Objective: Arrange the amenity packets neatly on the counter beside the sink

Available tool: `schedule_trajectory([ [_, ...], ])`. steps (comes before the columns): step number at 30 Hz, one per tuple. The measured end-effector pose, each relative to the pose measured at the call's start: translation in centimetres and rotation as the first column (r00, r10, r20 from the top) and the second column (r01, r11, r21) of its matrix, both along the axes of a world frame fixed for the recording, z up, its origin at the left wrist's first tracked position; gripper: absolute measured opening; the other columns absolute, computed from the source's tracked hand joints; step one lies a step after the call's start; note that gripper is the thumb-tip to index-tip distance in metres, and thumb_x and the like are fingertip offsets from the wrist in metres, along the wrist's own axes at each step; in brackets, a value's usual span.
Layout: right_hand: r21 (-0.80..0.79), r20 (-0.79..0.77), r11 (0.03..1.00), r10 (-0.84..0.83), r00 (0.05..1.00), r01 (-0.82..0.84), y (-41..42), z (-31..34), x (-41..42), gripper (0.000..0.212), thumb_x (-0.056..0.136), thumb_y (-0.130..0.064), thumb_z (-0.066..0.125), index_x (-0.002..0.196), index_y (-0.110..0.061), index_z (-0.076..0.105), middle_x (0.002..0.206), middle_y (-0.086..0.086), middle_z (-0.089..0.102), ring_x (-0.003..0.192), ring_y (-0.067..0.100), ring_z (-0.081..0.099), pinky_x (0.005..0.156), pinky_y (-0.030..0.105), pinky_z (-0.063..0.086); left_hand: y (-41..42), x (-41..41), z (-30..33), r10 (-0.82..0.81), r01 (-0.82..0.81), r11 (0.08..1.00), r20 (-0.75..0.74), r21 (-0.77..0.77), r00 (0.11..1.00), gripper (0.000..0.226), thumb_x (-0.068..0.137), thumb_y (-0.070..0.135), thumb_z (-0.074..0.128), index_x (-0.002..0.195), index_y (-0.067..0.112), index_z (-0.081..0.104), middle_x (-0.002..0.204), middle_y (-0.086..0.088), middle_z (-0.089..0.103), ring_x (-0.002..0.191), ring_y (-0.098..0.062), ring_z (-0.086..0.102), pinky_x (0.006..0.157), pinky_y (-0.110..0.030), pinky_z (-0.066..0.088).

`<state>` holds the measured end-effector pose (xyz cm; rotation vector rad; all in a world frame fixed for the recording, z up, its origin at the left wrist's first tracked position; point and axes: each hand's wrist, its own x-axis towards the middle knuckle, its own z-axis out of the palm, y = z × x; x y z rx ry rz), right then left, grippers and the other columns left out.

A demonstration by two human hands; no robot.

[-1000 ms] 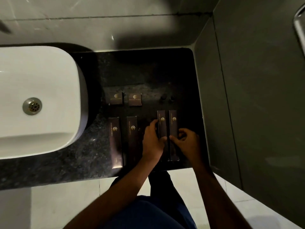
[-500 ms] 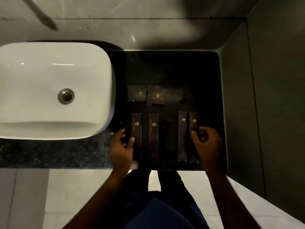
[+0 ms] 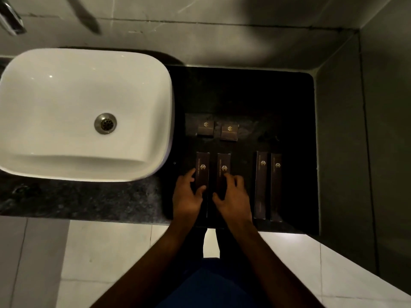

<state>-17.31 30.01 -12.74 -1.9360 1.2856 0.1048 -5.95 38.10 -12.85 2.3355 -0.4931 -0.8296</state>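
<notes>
Dark brown amenity packets with gold logos lie on the black counter (image 3: 244, 92) right of the sink. Two small square packets (image 3: 205, 128) (image 3: 229, 131) sit in a back row. Two long boxes (image 3: 260, 183) (image 3: 275, 185) lie side by side at the right, untouched. My left hand (image 3: 188, 195) grips the leftmost long box (image 3: 202, 167) between thumb and fingers. My right hand (image 3: 232, 196) lies over the second long box (image 3: 223, 167), fingers on top and thumb at its left edge. The near ends of both boxes are hidden by my hands.
A white basin (image 3: 84, 114) with a metal drain (image 3: 105, 123) fills the left. A grey tiled wall (image 3: 355, 130) borders the counter on the right and behind. A chrome tap (image 3: 11, 17) shows at the top left. The counter's front edge runs just below my wrists.
My right hand left the right pair of long boxes and moved left onto the second long box. My left hand closed around the leftmost box. The view shifted, showing more of the basin.
</notes>
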Motion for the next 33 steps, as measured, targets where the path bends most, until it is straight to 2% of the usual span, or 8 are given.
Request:
schedule_trajectory([
  [7,0.011,0.005,1.000,0.001,1.000,-0.001,-0.4,0.1,-0.3,0.070,0.078,-0.039,0.071,0.136,-0.027,0.034,0.136,0.001,0.032,0.110,0.019,0.053,0.083,0.034,0.054,0.1,0.8,-0.5,0.048,-0.049,0.999,-0.065,-0.005,0.997,0.070,0.079,0.024,0.078,0.141,0.023,0.045,0.119,-0.003,0.057,0.108,-0.018,0.059,0.091,-0.030,0.049],
  [10,-0.135,0.064,0.986,-0.085,0.994,0.093,-1.2,0.6,0.1,0.056,0.079,-0.043,0.068,0.128,-0.028,0.045,0.131,-0.001,0.039,0.108,0.014,0.050,0.080,0.033,0.054,-1.2,2.1,-0.1,0.065,-0.069,0.996,-0.078,-0.049,0.995,0.062,0.085,0.029,0.072,0.140,0.023,0.044,0.133,-0.007,0.051,0.120,-0.024,0.056,0.101,-0.040,0.050],
  [13,-0.295,0.105,0.945,-0.114,0.988,0.140,-4.9,1.0,2.2,0.041,0.081,-0.026,0.069,0.120,-0.024,0.056,0.131,0.003,0.046,0.116,0.023,0.048,0.090,0.031,0.046,-4.4,4.1,0.5,-0.130,0.143,0.987,0.158,-0.075,0.979,0.060,0.088,0.017,0.066,0.143,0.023,0.042,0.148,-0.011,0.037,0.135,-0.029,0.042,0.114,-0.040,0.038],
  [16,-0.301,0.087,0.950,-0.059,0.994,0.083,-9.9,1.1,5.3,0.054,0.077,-0.008,0.071,0.126,-0.021,0.053,0.143,0.007,0.038,0.128,0.028,0.040,0.099,0.034,0.043,-8.9,6.8,1.3,-0.395,0.409,0.912,0.358,0.037,0.846,0.079,0.079,0.001,0.065,0.148,0.028,0.036,0.158,-0.009,0.025,0.143,-0.036,0.026,0.115,-0.048,0.033],
  [21,-0.179,-0.108,0.970,0.145,0.983,-0.163,-15.7,0.5,8.4,0.061,0.070,-0.009,0.075,0.127,-0.015,0.053,0.137,0.013,0.040,0.123,0.034,0.041,0.102,0.043,0.041,-13.5,9.8,1.2,-0.638,0.584,0.770,0.294,0.258,0.712,0.104,0.073,0.009,0.073,0.156,0.031,0.013,0.153,-0.004,0.036,0.140,-0.034,0.030,0.107,-0.060,0.034],
  [26,-0.171,-0.122,0.963,0.189,0.974,-0.208,-16.4,0.1,9.2,0.055,0.066,-0.015,0.080,0.116,-0.013,0.057,0.126,0.011,0.043,0.113,0.031,0.046,0.096,0.041,0.045,-13.6,10.5,0.6,-0.634,0.594,0.773,0.311,0.223,0.708,0.106,0.074,0.009,0.072,0.157,0.026,0.007,0.146,-0.007,0.044,0.135,-0.035,0.038,0.103,-0.055,0.041],
  [31,-0.140,-0.027,0.972,0.186,0.982,-0.188,-15.6,1.5,8.5,0.084,0.067,-0.012,0.078,0.140,-0.017,0.037,0.139,0.012,0.033,0.125,0.032,0.038,0.102,0.042,0.041,-13.6,10.3,0.3,-0.607,0.585,0.791,0.347,0.177,0.715,0.108,0.071,0.005,0.075,0.156,0.025,0.012,0.150,-0.010,0.039,0.136,-0.036,0.035,0.106,-0.052,0.041],
  [33,-0.195,0.098,0.980,0.060,0.993,-0.040,-14.6,2.7,7.2,0.082,0.069,-0.011,0.076,0.141,-0.020,0.036,0.142,0.009,0.033,0.126,0.027,0.039,0.102,0.037,0.042,-12.9,10.1,0.7,-0.507,0.517,0.853,0.351,0.073,0.787,0.106,0.070,0.000,0.075,0.156,0.024,0.018,0.154,-0.013,0.031,0.141,-0.036,0.029,0.113,-0.049,0.035],
])
